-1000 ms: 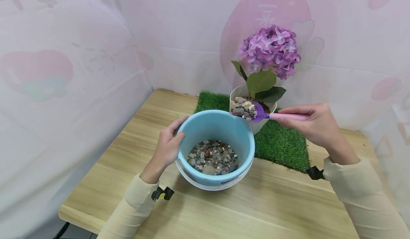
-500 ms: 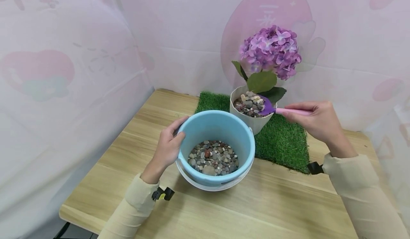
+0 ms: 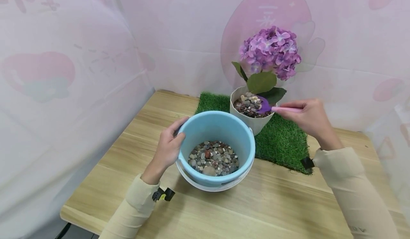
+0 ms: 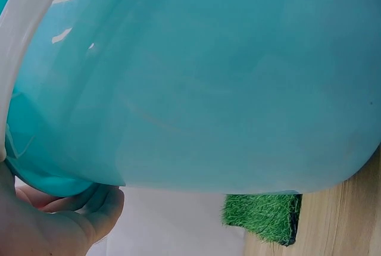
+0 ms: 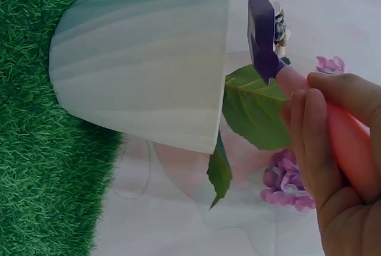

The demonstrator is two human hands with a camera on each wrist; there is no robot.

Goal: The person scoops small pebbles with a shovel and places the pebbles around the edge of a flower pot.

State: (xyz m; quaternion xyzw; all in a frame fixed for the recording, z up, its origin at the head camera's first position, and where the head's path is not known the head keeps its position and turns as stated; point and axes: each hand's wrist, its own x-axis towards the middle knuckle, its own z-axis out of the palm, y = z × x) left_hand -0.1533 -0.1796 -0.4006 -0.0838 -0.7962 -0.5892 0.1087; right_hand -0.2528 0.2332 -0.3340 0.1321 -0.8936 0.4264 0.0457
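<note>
Soft, pale light is spreading evenly through the head view, with the prints on the cloth [image 3: 185,25] beyond the left hand [image 3: 168,146] and the right hand [image 3: 307,116] looking washed out, while faint, soft-edged shadows are lying on the table [image 3: 272,210] nearer than both hands. In the left wrist view, small white glints are shining on the bucket [image 4: 208,77] above the left hand. The right wrist view is looking dimmer and greyer, with the pot [image 5: 143,65] beside the right hand shading from pale to grey-green and the stones [image 5: 280,33] just past its fingertips appearing slightly blurred.
</note>
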